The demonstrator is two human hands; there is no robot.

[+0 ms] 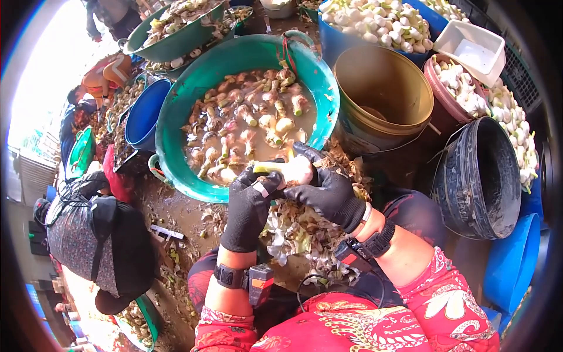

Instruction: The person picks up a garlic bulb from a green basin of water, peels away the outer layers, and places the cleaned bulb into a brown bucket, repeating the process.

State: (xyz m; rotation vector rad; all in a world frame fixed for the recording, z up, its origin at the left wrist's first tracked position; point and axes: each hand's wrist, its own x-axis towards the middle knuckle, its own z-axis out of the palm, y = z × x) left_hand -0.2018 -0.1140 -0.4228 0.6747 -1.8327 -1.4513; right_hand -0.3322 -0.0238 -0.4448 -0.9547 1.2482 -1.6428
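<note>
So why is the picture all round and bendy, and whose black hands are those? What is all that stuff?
The picture comes from one small camera worn on a person's head, looking down, so you see what they see. Its lens bends the edges round. The black hands are that person's own, in gloves: the left hand and the right hand. Together they hold a pale bulb with a green stalk. Just beyond is a big green basin of muddy water, full of more bulbs still in their skins. A heap of peelings lies on the lap. To the right stand a yellowish bucket, a black bucket and tubs of clean white bulbs. Another person sits at the left.
</note>
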